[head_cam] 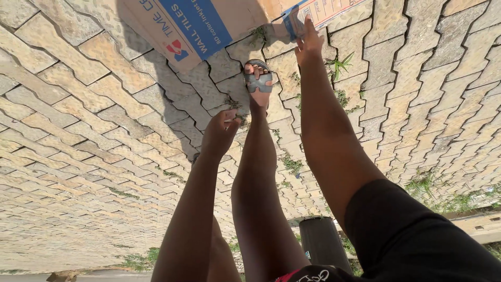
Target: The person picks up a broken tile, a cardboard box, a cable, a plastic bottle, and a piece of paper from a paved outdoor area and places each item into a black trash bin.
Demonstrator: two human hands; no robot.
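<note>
1. Bright, hard sunlight across the paving (78,156).
2. Sharp dark shadow under the cardboard box (177,26), falling toward the paving's middle.
3. Wide-angle bending at the edges.
4. Crisp focus, no blur.

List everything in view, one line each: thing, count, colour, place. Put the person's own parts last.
cardboard box: one, brown with a blue and white panel, top of the picture, flat on the paving
paving blocks: many, tan and interlocking, across the whole ground
weeds: several tufts, green, growing in the joints near the right hand and at the lower right
dark cylinder: one, black, bottom centre beside the legs
sandal: one, grey, on the foot just below the box
legs: two, bare, centre, one mostly hidden
left hand: one, fingers curled around a small pale item, above the paving
right hand: one, fingers on the box's edge
sleeve: one, black, lower right
</note>
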